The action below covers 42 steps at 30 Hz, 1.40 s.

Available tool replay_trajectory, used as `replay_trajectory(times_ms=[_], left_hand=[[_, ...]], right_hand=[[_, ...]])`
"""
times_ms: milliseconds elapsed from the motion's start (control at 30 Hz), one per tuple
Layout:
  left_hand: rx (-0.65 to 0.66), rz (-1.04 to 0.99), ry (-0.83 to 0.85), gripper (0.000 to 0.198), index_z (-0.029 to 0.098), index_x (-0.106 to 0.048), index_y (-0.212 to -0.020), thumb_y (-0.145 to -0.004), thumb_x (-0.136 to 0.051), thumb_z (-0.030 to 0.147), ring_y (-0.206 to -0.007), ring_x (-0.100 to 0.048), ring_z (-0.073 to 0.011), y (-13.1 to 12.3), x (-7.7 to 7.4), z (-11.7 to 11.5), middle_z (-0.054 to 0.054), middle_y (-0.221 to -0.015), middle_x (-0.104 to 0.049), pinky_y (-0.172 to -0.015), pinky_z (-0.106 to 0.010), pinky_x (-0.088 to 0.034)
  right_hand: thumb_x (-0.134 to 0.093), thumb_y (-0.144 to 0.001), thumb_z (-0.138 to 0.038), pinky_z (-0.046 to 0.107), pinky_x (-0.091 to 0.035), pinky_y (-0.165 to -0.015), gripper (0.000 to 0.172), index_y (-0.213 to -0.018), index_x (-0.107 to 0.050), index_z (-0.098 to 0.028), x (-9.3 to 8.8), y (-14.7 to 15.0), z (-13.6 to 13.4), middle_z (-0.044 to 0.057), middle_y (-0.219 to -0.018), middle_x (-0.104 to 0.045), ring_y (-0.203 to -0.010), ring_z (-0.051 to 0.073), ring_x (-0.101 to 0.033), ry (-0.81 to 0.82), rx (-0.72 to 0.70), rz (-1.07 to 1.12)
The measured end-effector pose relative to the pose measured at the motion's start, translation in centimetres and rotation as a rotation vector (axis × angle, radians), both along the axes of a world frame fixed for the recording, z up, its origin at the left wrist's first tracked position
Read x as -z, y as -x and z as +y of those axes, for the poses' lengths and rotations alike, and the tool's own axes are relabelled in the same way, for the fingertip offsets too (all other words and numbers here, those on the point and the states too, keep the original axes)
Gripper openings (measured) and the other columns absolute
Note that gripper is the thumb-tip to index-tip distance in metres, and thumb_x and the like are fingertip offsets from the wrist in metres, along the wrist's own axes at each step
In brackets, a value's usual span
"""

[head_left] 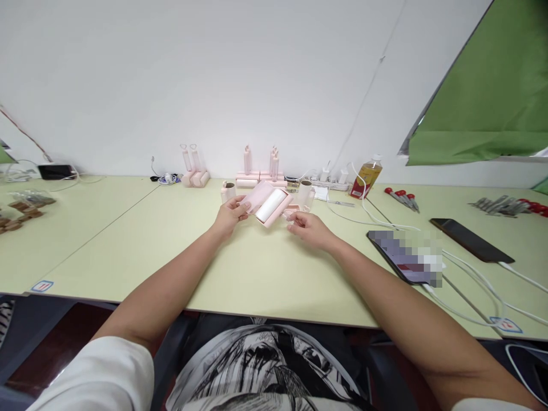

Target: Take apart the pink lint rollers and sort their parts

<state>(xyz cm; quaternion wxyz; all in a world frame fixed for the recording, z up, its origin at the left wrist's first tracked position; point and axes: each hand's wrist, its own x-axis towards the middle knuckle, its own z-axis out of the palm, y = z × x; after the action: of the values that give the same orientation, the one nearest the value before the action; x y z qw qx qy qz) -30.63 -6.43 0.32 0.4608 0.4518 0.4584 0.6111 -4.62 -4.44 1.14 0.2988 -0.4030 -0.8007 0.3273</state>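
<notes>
A pink case (281, 213) with a white roll (270, 206) inside is held tilted above the pale green table. My left hand (231, 216) pinches the case's translucent pink cover (257, 196) at its left side. Just right of the case is my right hand (309, 228), its fingers bent and close together near the case's end; whatever they hold is too small to make out. Behind the hands stand a roll with a brown core (230, 189) at the left and another upright roll (305, 195) at the right.
Pink rollers (258, 177) and upright handles line the wall. To the right are a yellow-red bottle (366, 176), red-tipped tools (401, 198), white cables and two phones, one a black phone (471, 240). Brown pieces (21, 214) lie far left.
</notes>
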Motion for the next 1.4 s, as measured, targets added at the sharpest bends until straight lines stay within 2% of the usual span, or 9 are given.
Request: replay_trajectory(times_ms=[500,833,933,1000,1067,1133,1233,1300,1400], left_hand=[[0.122,0.019,-0.002,0.057,0.02,-0.066,-0.109,-0.062,-0.083,0.047,-0.085,-0.063,-0.0143,-1.1,0.5,-0.5,-0.003,-0.1,-0.066,-0.076,-0.029,-0.051],[0.228,0.237,0.025,0.067,0.024,-0.06,-0.127,-0.067,-0.078,0.046,-0.096,-0.063,-0.02,-2.2,1.0,-0.8,-0.009,-0.12,-0.062,-0.073,-0.03,-0.052],[0.2,0.453,-0.032,0.064,0.023,-0.056,-0.132,-0.076,-0.069,0.05,-0.103,-0.061,-0.0233,-2.6,0.6,-1.4,-0.01,-0.125,-0.061,-0.08,-0.035,-0.052],[0.056,0.704,-0.181,0.063,0.022,-0.052,-0.136,-0.082,-0.063,0.051,-0.113,-0.057,-0.027,-3.1,-0.1,-2.2,-0.012,-0.129,-0.058,-0.091,-0.041,-0.048],[-0.161,0.994,-0.363,0.063,0.019,-0.052,-0.135,-0.083,-0.062,0.052,-0.123,-0.049,-0.0317,-4.0,-0.9,-3.2,-0.015,-0.133,-0.055,-0.101,-0.047,-0.04],[-0.257,1.254,-0.485,0.057,0.019,-0.054,-0.132,-0.084,-0.061,0.049,-0.121,-0.051,-0.0333,-5.2,-1.8,-4.3,-0.017,-0.129,-0.057,-0.1,-0.049,-0.039],[-0.097,1.497,-0.475,0.05,0.022,-0.048,-0.138,-0.09,-0.052,0.035,-0.097,-0.063,-0.0264,-7.0,-2.8,-5.4,-0.011,-0.107,-0.067,-0.079,-0.037,-0.046],[-0.014,1.575,-0.406,0.047,0.023,-0.047,-0.138,-0.091,-0.048,0.028,-0.087,-0.066,-0.0232,-7.8,-3.2,-5.6,-0.007,-0.102,-0.07,-0.065,-0.031,-0.044],[0.023,1.638,-0.356,0.031,0.025,-0.06,-0.118,-0.09,-0.048,0.024,-0.083,-0.067,-0.0211,-8.1,-3.9,-5.1,-0.005,-0.1,-0.071,-0.06,-0.028,-0.04]], right_hand=[[-0.058,-0.074,-0.043,0.027,-0.028,-0.059,0.027,-0.083,-0.058,-0.018,0.3,0.2,-0.2,-0.006,-0.063,-0.039,-0.06,0.012,-0.037,0.02,-0.004,-0.008],[-0.059,-0.074,-0.041,0.026,-0.028,-0.057,0.023,-0.076,-0.056,-0.019,0.6,0.3,-0.2,-0.006,-0.061,-0.041,-0.058,0.012,-0.038,0.031,0.014,0.005],[-0.061,-0.073,-0.04,0.025,-0.03,-0.055,0.022,-0.072,-0.055,-0.019,0.7,0.6,-0.4,-0.005,-0.06,-0.046,-0.056,0.011,-0.041,0.101,0.033,0.041],[-0.062,-0.074,-0.039,0.024,-0.031,-0.051,0.021,-0.075,-0.056,-0.018,0.6,1.0,-0.7,-0.004,-0.059,-0.051,-0.052,0.011,-0.043,0.193,0.062,0.093],[-0.064,-0.075,-0.037,0.023,-0.031,-0.045,0.02,-0.078,-0.057,-0.019,0.3,1.5,-1.1,-0.004,-0.057,-0.052,-0.046,0.01,-0.042,0.302,0.108,0.157],[-0.065,-0.076,-0.036,0.023,-0.031,-0.039,0.02,-0.075,-0.055,-0.019,0.0,1.8,-1.6,-0.005,-0.055,-0.052,-0.041,0.009,-0.041,0.389,0.126,0.233],[-0.066,-0.075,-0.037,0.023,-0.035,-0.036,0.023,-0.069,-0.053,-0.019,-0.7,2.0,-2.3,-0.003,-0.055,-0.053,-0.04,0.009,-0.043,0.482,0.037,0.352],[-0.066,-0.076,-0.038,0.023,-0.038,-0.036,0.024,-0.067,-0.054,-0.018,-1.2,1.9,-2.8,-0.002,-0.056,-0.055,-0.041,0.009,-0.046,0.521,-0.059,0.406],[-0.063,-0.08,-0.045,0.023,-0.039,-0.037,0.032,-0.065,-0.056,-0.017,-2.0,1.7,-3.4,0.001,-0.059,-0.059,-0.043,0.01,-0.049,0.5,-0.154,0.429]])
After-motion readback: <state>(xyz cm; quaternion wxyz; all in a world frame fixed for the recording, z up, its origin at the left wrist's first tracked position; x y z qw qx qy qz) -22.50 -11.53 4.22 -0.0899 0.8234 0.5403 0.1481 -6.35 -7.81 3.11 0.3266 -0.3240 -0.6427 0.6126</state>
